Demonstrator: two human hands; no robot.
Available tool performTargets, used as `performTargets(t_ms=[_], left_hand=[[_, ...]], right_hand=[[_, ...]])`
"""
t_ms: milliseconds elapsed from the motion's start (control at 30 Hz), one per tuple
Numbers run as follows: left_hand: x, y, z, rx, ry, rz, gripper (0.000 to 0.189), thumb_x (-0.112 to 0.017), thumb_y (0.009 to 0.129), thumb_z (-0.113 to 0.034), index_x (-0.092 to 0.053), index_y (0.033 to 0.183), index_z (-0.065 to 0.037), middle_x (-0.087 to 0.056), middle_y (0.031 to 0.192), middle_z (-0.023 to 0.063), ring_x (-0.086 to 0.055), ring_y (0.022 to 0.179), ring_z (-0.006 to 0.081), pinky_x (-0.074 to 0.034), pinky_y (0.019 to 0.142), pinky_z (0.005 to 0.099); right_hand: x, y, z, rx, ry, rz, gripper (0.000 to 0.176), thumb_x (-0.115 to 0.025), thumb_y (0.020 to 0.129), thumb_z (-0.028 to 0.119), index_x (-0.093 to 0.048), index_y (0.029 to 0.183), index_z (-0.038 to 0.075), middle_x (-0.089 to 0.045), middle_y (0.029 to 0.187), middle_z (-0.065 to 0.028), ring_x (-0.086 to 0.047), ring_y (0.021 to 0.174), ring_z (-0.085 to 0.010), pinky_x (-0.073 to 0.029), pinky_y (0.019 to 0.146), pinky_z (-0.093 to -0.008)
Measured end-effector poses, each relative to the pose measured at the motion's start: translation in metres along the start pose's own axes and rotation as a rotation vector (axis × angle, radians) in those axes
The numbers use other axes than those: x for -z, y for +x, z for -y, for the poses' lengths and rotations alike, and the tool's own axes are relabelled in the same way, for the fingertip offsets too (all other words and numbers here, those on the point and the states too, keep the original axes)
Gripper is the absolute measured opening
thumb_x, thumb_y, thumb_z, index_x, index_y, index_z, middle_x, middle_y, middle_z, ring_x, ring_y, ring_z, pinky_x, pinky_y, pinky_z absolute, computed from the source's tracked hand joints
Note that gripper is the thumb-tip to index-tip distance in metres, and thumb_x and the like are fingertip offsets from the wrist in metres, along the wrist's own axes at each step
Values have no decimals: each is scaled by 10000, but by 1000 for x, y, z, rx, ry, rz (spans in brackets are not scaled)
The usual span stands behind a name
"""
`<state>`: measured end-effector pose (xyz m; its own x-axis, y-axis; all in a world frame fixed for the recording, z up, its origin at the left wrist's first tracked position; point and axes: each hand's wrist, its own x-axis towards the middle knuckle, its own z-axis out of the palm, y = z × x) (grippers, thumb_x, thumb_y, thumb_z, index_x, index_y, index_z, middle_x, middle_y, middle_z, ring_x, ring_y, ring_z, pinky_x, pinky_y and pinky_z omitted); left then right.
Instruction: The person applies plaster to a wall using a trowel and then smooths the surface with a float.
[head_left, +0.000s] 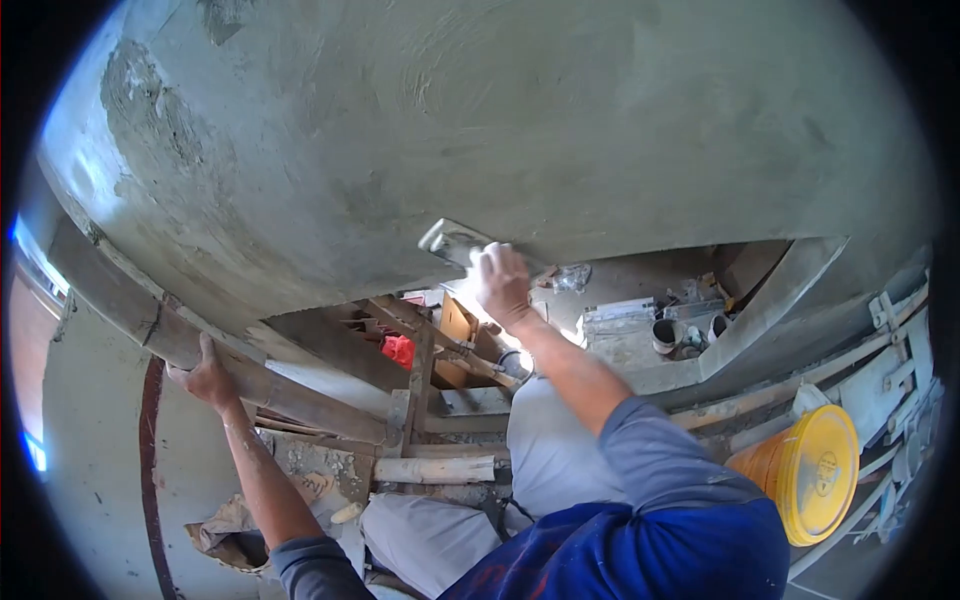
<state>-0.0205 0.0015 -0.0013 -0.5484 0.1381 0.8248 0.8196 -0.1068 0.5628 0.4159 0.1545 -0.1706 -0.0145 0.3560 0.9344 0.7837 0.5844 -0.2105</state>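
Observation:
My right hand (pixel 500 280) is closed on the handle of a plastering float (pixel 455 243), which lies against the lower edge of the grey plastered wall (pixel 600 130), just above the opening. Over at the left, my left hand (pixel 206 378) grips a thick bamboo pole (pixel 270 388) that slopes down toward the middle. The wall looks smooth and damp across its centre and rougher at the upper left.
A yellow-lidded bucket (pixel 822 475) stands at the right beside metal bars. Through the opening show wooden boards (pixel 458 335), a red item (pixel 398 349) and small pots (pixel 665 336). A torn sack (pixel 228 535) lies at the lower left.

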Motion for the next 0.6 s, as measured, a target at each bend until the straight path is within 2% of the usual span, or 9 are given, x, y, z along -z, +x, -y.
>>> performTargets(t_ms=[100, 133, 200, 267, 333, 400, 433, 467, 600], left_hand=[[2, 4, 0, -33, -15, 22, 757, -839, 737, -219, -455, 1312, 90, -577, 1230, 204, -583, 1113, 296, -459, 970, 394], [1, 1, 5, -30, -24, 17, 764, -840, 736, -228, -454, 1314, 88, -574, 1237, 204, -578, 1122, 298, -454, 978, 395], [0, 12, 40, -153, 108, -2, 775, -845, 732, -250, -459, 1315, 86, -567, 1252, 204, -568, 1141, 301, -442, 993, 394], [1, 2, 33, -108, 111, -15, 781, -849, 728, -269, -471, 1313, 83, -562, 1268, 206, -559, 1161, 306, -432, 1006, 393], [-2, 2, 5, -15, 58, -41, 778, -851, 725, -287, -488, 1307, 80, -563, 1278, 209, -557, 1172, 311, -431, 1006, 393], [2, 0, 2, -6, 84, -39, 774, -849, 725, -306, -501, 1301, 77, -571, 1272, 212, -565, 1169, 317, -438, 998, 392], [2, -3, -7, 8, 79, -49, 773, -847, 726, -315, -505, 1298, 75, -577, 1264, 212, -569, 1166, 321, -441, 994, 391], [2, -5, -14, 42, 71, -46, 767, -843, 729, -318, -506, 1296, 75, -580, 1256, 215, -573, 1160, 322, -444, 989, 392], [2, -2, -9, 13, 48, -47, 752, -834, 730, -311, -508, 1288, 72, -595, 1220, 216, -584, 1142, 321, -456, 972, 394]], right_hand=[[64, -21, -80, -4, -23, -35, 213, -704, 787, 144, -543, 913, 83, -542, 839, -124, -564, 763, -326, -450, 653, -469], [104, -20, -105, -163, -159, -57, 205, -685, 830, 161, -515, 890, 64, -543, 822, -124, -561, 772, -318, -442, 667, -472], [182, -7, -163, -733, -289, -192, 256, -659, 913, 236, -509, 951, 31, -556, 812, -134, -583, 773, -329, -473, 737, -469], [248, -18, -262, -536, -380, -292, 301, -672, 920, 222, -541, 1068, -4, -598, 900, -127, -624, 838, -281, -499, 732, -433], [291, 17, -277, -578, -1, -411, 298, -677, 912, 175, -547, 1096, -21, -590, 979, -139, -617, 844, -245, -506, 724, -396], [303, 58, -251, -358, -113, -324, 307, -691, 905, 139, -553, 1124, -27, -584, 974, -104, -591, 825, -163, -500, 731, -339], [299, 81, -227, -131, -283, -251, 286, -691, 897, 117, -570, 1107, -37, -576, 1047, -122, -596, 836, -182, -498, 728, -347], [291, 103, -201, -46, -303, -175, 284, -695, 879, 92, -584, 1114, -23, -565, 1107, -142, -598, 901, -224, -494, 759, -360], [244, 192, -112, 390, -209, -101, 289, -699, 828, 79, -628, 1103, 25, -578, 1061, -154, -566, 956, -345, -471, 873, -438]])
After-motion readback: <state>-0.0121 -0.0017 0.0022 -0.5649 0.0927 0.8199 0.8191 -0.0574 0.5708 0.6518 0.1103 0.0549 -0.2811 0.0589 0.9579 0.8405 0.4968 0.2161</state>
